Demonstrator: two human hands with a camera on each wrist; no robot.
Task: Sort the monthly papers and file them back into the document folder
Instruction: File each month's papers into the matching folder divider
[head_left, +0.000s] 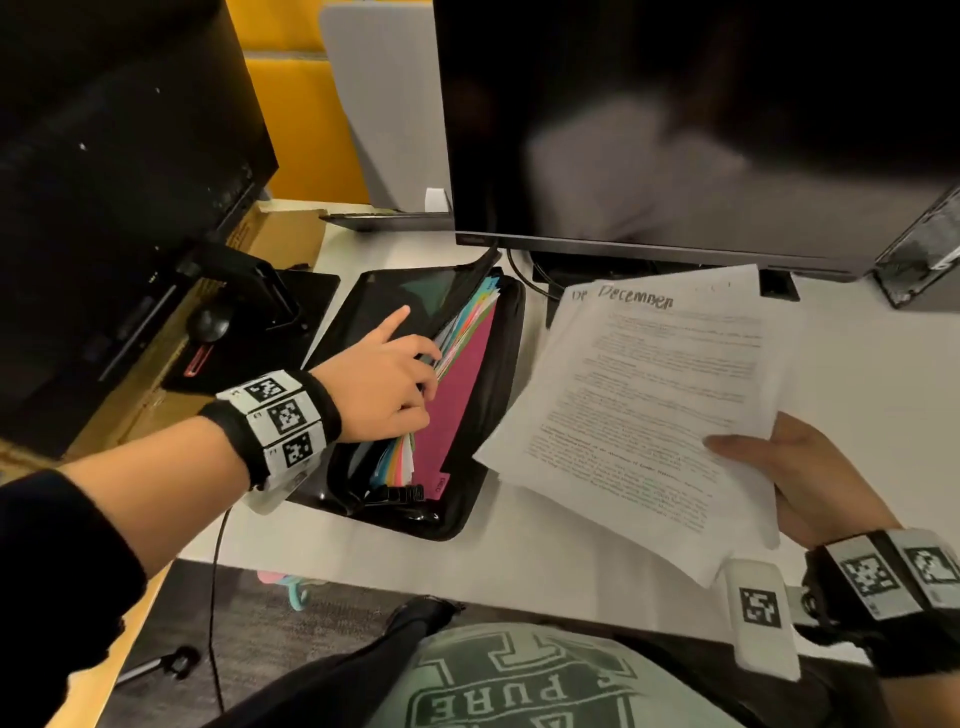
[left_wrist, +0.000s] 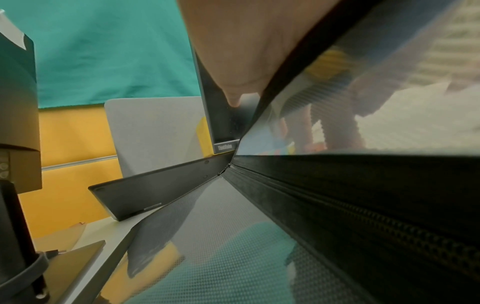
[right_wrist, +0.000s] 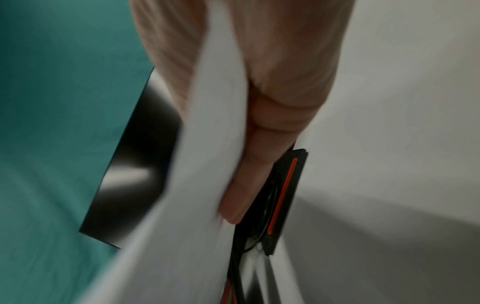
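A black zip document folder lies open on the white desk, its coloured dividers fanned inside. My left hand reaches into it: the index finger lies straight on the open flap while the other fingers curl into the dividers and hold them apart. In the left wrist view the hand sits over the folder's zip edge. To the right, above the desk, my right hand grips a stack of white printed papers headed "December". The right wrist view shows the thumb and fingers pinching the papers.
A large dark monitor stands right behind the folder and papers, its base under the sheets. A second monitor on a black stand crowds the left. A cable hangs off the desk's front edge.
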